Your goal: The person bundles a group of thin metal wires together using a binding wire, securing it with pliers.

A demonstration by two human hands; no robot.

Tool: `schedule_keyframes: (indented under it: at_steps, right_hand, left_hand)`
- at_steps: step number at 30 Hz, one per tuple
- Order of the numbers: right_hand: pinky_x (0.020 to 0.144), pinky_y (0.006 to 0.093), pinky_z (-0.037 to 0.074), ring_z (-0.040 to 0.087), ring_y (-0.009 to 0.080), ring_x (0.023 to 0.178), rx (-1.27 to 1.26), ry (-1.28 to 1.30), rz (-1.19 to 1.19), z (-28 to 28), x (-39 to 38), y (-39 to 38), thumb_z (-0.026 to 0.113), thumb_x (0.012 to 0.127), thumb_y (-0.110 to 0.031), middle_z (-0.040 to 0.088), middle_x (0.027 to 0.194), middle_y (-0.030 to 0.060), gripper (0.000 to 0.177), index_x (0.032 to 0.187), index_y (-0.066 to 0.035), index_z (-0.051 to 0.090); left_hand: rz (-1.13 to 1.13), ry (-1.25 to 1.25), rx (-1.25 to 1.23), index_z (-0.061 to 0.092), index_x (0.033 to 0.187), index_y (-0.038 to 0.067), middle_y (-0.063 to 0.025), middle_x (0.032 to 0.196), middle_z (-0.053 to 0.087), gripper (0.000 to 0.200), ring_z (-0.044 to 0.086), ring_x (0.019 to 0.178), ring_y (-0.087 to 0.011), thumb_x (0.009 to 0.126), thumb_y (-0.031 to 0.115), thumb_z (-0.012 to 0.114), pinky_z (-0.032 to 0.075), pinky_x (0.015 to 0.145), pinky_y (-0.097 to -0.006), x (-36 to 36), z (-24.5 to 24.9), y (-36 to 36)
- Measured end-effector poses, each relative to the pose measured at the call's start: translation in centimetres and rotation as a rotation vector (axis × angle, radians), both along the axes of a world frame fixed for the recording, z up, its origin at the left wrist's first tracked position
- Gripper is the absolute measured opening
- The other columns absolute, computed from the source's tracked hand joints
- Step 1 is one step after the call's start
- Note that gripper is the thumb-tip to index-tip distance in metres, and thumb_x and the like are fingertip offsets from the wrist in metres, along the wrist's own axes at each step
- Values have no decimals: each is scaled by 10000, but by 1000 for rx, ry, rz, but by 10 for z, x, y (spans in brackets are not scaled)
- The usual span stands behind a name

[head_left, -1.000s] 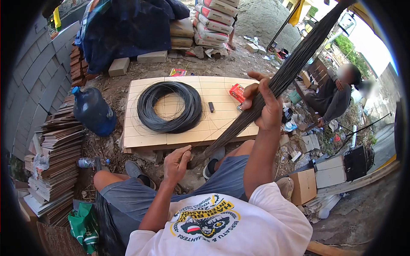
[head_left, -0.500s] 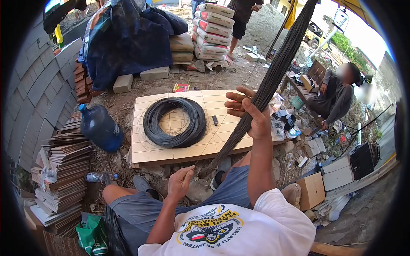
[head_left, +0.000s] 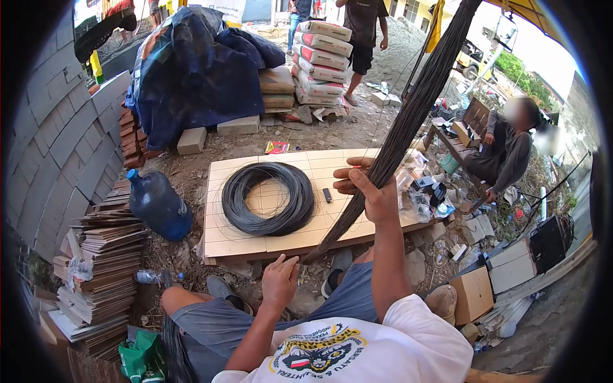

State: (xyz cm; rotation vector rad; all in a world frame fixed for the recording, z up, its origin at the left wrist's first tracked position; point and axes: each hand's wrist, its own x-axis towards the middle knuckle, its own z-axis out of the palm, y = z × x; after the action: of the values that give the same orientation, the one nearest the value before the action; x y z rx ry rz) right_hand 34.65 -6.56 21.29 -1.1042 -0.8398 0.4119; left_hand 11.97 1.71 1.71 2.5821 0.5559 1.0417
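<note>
A long bundle of dark wire strands [head_left: 408, 121] hangs diagonally from the upper right, its lower end near my knees. My right hand [head_left: 373, 191] is around the bundle's lower part, thumb in front and fingers partly spread. Beside the lower tip is my left hand [head_left: 280, 279], fingers together; whatever it pinches is too small to make out. A coil of dark wire [head_left: 297, 198] lies on a tan board [head_left: 217, 246], with a small black object [head_left: 327, 195] right of it. More dark strands [head_left: 174, 338] lie by my left thigh.
At the left are a blue water jug [head_left: 161, 204] and stacked tiles [head_left: 105, 268]. Cement bags [head_left: 322, 64] and a blue tarp [head_left: 191, 83] stand behind. A person [head_left: 507, 147] sits on a bench at the right; another person [head_left: 364, 38] stands behind the bags.
The view has shifted, so the scene sits slightly lower and further right. My left hand has turned, its back now facing up. The standing person behind the bags shows more fully.
</note>
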Motion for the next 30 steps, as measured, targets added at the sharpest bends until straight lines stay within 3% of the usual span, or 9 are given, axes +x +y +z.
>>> schedule_keyframes:
  at_steps: [2,6,11,15,17,20,24,25,30]
  right_hand:
    - [719,326,615,734,246,829,-12,-11,-12,0,-1,-2,636,954,-141,718,980,196,335,1200,73,558]
    - [684,316,613,733,243,806,-43,-74,-34,2,-6,0,646,945,-133,721,939,189,347,1192,94,560]
    - [661,320,608,731,247,793,-35,-79,-54,-3,-9,5,651,943,-140,718,921,198,341,1174,97,566]
    - [672,332,610,731,254,789,-48,-84,-4,4,-19,3,651,942,-143,715,924,205,345,1167,104,565]
    - [655,322,603,731,251,785,-39,-81,2,7,-21,5,654,942,-148,716,919,203,349,1168,102,566]
    - [603,290,573,718,222,735,-55,-94,-13,14,-27,3,661,940,-162,714,878,181,344,1157,93,583]
    - [507,237,476,633,142,584,-57,-110,-33,22,-25,4,679,933,-188,670,748,109,314,1109,69,635]
    - [486,231,438,567,115,531,-23,-75,-35,26,-29,6,692,926,-197,619,690,71,306,1089,60,653]
    - [461,230,415,537,111,512,32,-32,51,46,-37,7,701,919,-208,574,655,43,305,1068,56,666]
  left_hand:
    - [-31,2,-293,679,1101,82,-138,1011,715,203,691,934,-305,921,160,628,534,815,-407,-2,6,-4]
    - [-150,-39,-454,659,1123,68,-166,1019,702,204,693,874,-336,943,141,597,558,742,-394,3,7,-11]
    - [-215,-180,-818,705,1064,28,-165,955,706,191,700,807,-267,879,69,682,535,695,-316,4,-1,-12]
    - [-191,-154,-869,712,1046,4,-115,900,706,192,679,765,-170,863,62,713,521,686,-282,-3,-11,-4]
    - [-161,-50,-719,738,1004,18,-84,844,696,182,643,726,-141,836,86,745,497,663,-270,-6,2,1]
    - [-109,-81,-741,753,989,44,-123,863,707,190,674,747,-207,823,137,745,507,670,-300,-5,13,8]
    - [-280,-408,-1269,721,1023,-26,-41,805,687,179,600,679,-71,877,77,730,474,608,-212,7,15,23]
    - [-321,-456,-1309,707,1051,-32,-57,803,689,206,606,677,-78,881,82,728,480,603,-211,8,27,25]
    - [-402,-541,-1319,677,1092,-32,-89,860,704,234,682,782,-132,893,83,719,559,683,-238,19,66,25]
